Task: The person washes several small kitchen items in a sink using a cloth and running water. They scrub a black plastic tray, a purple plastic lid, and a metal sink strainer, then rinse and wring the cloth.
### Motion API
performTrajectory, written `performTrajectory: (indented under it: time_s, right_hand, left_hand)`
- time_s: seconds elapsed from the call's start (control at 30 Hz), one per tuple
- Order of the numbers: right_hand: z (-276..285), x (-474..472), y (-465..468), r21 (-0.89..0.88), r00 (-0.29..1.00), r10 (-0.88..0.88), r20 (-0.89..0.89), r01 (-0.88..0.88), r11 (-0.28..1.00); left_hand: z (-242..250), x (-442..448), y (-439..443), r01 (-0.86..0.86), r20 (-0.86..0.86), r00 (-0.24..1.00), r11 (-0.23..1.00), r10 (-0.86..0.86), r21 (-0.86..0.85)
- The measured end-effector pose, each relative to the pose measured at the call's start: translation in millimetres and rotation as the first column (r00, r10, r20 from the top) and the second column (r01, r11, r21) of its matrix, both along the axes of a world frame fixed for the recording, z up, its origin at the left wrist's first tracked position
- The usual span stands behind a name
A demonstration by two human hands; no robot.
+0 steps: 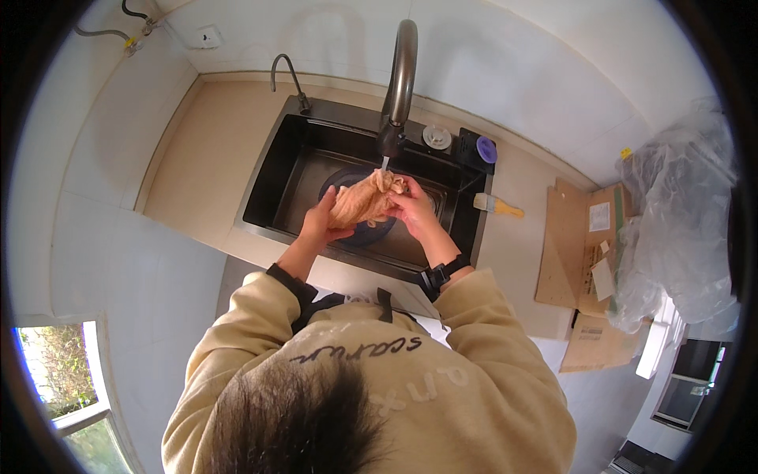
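Note:
A wet, crumpled orange-tan cloth [362,201] is held between my two hands above the dark sink [284,198]. My left hand [323,219] grips its lower left end, thumb on top. At the upper right end, the fingers of my right hand [411,206] pinch its folds. Water runs from the bronze-coloured faucet [405,71] onto the upper part of the cloth. Below the hands, a dark round basin [361,238] lies in the sink, partly hidden by the cloth and hands.
A thin curved second tap [288,64] rises at the sink's back left. Behind the sink are a round drain strainer [437,137] and a purple lid [486,150]. A brush [498,205] lies right of the sink, near cardboard [562,249] and plastic bags [681,207].

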State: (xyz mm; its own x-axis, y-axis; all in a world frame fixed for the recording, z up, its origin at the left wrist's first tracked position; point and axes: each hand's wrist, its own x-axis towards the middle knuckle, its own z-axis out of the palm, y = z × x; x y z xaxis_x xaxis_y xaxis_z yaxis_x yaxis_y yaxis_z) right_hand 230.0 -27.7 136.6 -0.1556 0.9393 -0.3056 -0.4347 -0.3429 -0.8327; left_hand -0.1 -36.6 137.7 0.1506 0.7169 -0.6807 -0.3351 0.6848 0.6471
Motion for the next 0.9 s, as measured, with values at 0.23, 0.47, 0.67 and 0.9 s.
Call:
performTrajectory:
  time_s: [0.23, 0.47, 0.67, 0.9]
  right_hand:
    - [-10.3, -5.5, -1.1, -0.101, 0.988, -0.062, -0.141, 0.048, 0.994]
    - [1.0, -6.8, -1.8, -0.137, 0.992, -0.047, 0.118, 0.063, 0.989]
    - [11.0, -10.4, -5.7, -0.191, 0.982, 0.045, 0.183, -0.009, 0.982]
    - [-12.8, -10.6, -30.7, -0.234, 0.966, 0.256, -0.038, -0.257, 0.938]
  left_hand:
    - [-24.2, -32.6, 2.9, 0.079, 0.564, 0.820, 0.958, 0.095, -0.276]
    - [-2.7, -25.3, -12.6, 0.157, 0.071, 0.985, 0.987, -0.160, 0.045]
    - [-1.5, -15.7, -18.0, 0.062, -0.074, 0.996, 0.991, -0.053, 0.122]
    - [-7.8, -28.4, -6.4, -0.068, 0.165, 0.983, 0.996, 0.077, -0.059]
